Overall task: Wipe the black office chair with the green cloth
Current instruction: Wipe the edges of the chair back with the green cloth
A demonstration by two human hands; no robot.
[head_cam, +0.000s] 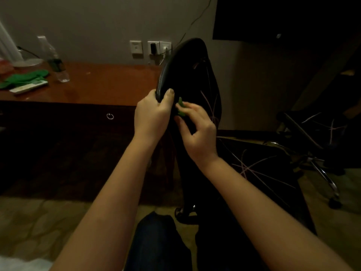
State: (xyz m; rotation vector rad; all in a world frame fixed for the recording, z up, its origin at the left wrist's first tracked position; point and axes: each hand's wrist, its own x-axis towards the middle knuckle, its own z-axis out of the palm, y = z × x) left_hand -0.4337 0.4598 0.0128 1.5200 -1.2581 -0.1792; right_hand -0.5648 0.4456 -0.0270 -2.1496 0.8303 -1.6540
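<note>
At six o'clock, nearest the camera, a dark trouser leg [156,241] sat between the two bare forearms. Just beyond, at centre, the left hand [151,116] was clamped on the edge of the chair [192,79] back, thumb on one side and fingers wrapped round the other. Touching it at three o'clock, the right hand [197,132] pinched a small bunch of green cloth [180,108] against the back's inner face, fingers curled narrow round it. The chair stood edge-on, its seat dropping toward four o'clock. At three o'clock, well apart, a second chair's base [320,173] stood on the floor. Farther off, at ten o'clock, the desk [101,85] carried a bottle [56,63], a remote [29,88] and another green fabric heap [23,78]. Sockets [150,47] lined the wall at twelve o'clock, partly behind the chair's top.
</note>
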